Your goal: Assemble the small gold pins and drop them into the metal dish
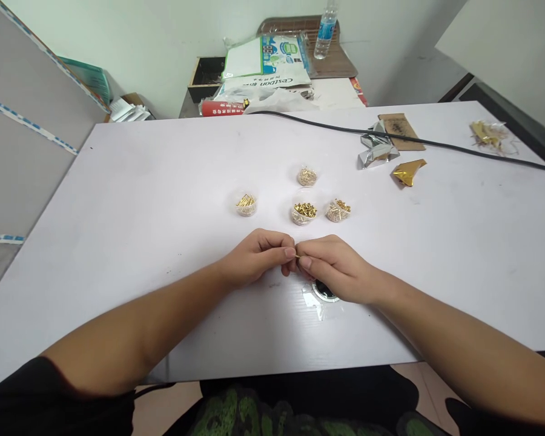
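Just above the table's near half, my left hand (270, 255) and my right hand (338, 266) meet, thumbs and fingers pinched. A thin gold-coloured metal piece (298, 256) shows between the fingertips, both hands closed on its ends; its exact kind is too small to tell. Beyond the hands stand small clear cups: the left cup (246, 209) has long gold pins, the middle cup (304, 217) short gold pieces, the right cup (338, 212) gold and pale pieces, the far cup (307, 177) pale gold pieces. Partly under my right hand lies a dark round disc (326, 290) with a silver rim.
A black cable (336, 128) crosses the far side of the white table (131, 212). Silver foil (378, 152), brown card (402, 132), gold foil (409, 172) and a clear plastic bag (493, 138) lie back right. Behind stands a water bottle (326, 33).
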`<state>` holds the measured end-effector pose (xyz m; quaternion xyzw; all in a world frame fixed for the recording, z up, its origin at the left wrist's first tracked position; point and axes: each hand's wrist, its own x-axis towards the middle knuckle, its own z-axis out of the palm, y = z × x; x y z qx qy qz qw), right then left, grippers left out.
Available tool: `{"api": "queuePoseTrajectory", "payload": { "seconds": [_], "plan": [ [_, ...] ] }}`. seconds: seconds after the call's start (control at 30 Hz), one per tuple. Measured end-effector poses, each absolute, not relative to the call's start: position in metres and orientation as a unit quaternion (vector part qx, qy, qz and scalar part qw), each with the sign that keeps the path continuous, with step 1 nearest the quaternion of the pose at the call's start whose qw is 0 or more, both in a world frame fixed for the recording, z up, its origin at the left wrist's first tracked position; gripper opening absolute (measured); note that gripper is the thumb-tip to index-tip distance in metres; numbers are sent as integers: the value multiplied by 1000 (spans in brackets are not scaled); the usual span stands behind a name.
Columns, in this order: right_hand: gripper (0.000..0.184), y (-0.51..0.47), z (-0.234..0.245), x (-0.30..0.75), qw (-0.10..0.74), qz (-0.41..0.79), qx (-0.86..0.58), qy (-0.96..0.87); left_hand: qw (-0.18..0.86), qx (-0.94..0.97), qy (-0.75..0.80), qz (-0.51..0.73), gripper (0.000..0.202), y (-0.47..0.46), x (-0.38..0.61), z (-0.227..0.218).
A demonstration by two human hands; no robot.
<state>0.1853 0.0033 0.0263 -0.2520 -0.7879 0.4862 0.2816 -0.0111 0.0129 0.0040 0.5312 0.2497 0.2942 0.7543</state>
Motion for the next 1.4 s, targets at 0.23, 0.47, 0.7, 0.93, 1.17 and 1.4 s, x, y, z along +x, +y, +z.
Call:
{"api": "queuePoseTrajectory", "payload": {
  "seconds": [0.23,0.47,0.7,0.93,1.17,1.4],
  "plan": [
    [29,3,27,186,283,462,-280,-793,741,540,265,299,35,13,-10,5],
    [26,3,27,185,279,455,-280,-798,728,563,268,285,34,12,-12,3],
    [23,3,25,183,276,440,-288,-805,681,610,295,279,39,9,-13,1],
    [22,4,19,185,341,399,-245,-816,462,752,310,353,35,2,-13,30],
    [19,1,20,183,390,363,-159,-831,208,806,440,337,22,27,-16,83],
    [17,0,17,181,369,317,-128,-864,183,917,327,137,22,69,21,109]
  ]
}}
